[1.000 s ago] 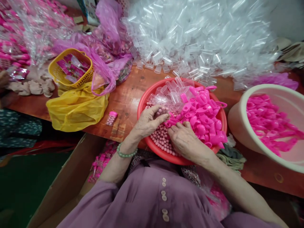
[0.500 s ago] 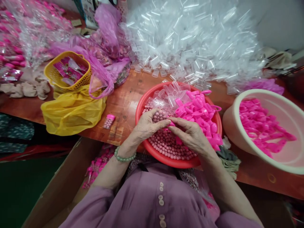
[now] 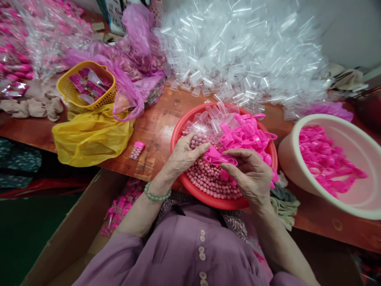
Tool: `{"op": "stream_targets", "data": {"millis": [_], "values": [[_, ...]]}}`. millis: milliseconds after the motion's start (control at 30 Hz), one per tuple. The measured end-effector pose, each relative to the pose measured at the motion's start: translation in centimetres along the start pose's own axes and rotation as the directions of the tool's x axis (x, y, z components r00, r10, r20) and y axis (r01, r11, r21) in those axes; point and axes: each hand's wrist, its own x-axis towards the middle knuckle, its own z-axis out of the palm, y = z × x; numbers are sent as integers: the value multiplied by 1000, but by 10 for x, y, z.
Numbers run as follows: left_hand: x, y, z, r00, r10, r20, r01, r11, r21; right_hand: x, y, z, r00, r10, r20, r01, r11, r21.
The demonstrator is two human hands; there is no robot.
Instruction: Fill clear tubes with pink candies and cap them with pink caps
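Our left hand (image 3: 183, 155) has thumb and forefinger parted, the thumb tip close against the left end of a pink looped plastic piece (image 3: 229, 159), though we cannot tell whether it grips. The piece lies crosswise between our fingertips, its looped end pinched in our right hand (image 3: 256, 176). Beneath the fingers, low pink beads (image 3: 212, 182) leave more room than the pink heap (image 3: 248, 135) just beyond our right fingertips, inside the red basin (image 3: 222, 203).

From the wearer's head, the camera faces forward and down (purple shirt (image 3: 166, 246) close below), catching the left hand (image 3: 183, 155) and right hand (image 3: 254, 176) mid-frame, across the counter (image 3: 157, 123) to the wall (image 3: 351, 31)
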Motion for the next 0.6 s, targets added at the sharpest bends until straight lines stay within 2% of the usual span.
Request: {"op": "stream_targets", "data": {"millis": [67,133,200,233,300,467,533,600], "values": [[0,0,0,1000,6,9,-7,998,55,0,1,4,989,-112,-101,99,987,-129],[-1,0,0,999,20,33,-23,995,102,3,4,5,954,-288,-86,247,914,-322],[-1,2,0,997,31,65,-39,992,118,8,6,5,899,-433,66,412,783,-466],[-1,3,0,996,35,78,-44,992,115,11,6,5,868,-472,152,480,724,-495],[0,5,1,995,31,98,-40,995,88,15,5,7,827,-493,269,557,661,-503],[0,4,0,992,-15,125,27,995,-95,16,4,15,830,-447,334,558,648,-518],[-1,2,-2,983,-41,180,69,986,-152,17,6,12,864,-391,316,502,714,-488],[-2,0,-4,959,-84,272,126,982,-141,23,6,4,932,-268,244,350,844,-406]]}}
